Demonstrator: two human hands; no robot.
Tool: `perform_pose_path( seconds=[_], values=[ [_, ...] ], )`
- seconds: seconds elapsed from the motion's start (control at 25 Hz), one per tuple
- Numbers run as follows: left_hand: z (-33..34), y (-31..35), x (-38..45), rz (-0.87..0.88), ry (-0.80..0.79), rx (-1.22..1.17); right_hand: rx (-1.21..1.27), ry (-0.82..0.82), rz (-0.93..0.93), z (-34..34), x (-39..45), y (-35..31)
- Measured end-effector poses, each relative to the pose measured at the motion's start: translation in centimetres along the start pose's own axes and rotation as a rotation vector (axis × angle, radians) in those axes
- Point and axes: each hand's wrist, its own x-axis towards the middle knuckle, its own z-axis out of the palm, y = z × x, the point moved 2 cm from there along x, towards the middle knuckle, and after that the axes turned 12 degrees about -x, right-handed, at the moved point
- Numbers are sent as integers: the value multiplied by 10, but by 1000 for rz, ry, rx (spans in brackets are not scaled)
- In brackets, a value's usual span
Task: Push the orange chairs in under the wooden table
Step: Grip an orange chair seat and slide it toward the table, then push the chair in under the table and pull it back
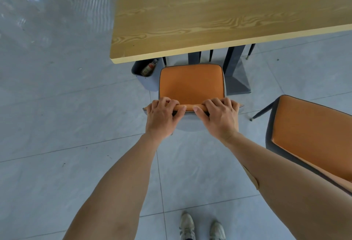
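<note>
Chair (pixel 191 83), frame centre, seat front just short of the table (pixel 219 16) edge. Risk: an off-line push may drive it into the bin (pixel 144 76) at its left or the table base (pixel 237 79). Left hand (pixel 162 116) and right hand (pixel 219 117) both grip the backrest top, fingers curled over, arms extended.

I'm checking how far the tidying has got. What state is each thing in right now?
Left hand: grips the chair's backrest top.
Right hand: grips the same backrest top.
Held chair: upright, seat mostly out from under the table.
Second chair: untouched, well clear of the table.
Wooden table: upright, top bare.
Grey bin: open, holds a bottle.
</note>
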Motion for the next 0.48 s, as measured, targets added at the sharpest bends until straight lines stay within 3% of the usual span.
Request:
perform_pose_path(
  seconds=[0.16,0.36,0.48],
  values=[
    [0,3,-6,-3,-52,18,-18,-69,-9,-2,-4,1],
    [-7,10,-7,-44,-188,50,-38,-326,-4,-15,-1,1],
    [-12,23,-19,-75,-204,106,-69,-307,3,-32,-16,-4]
  ],
)
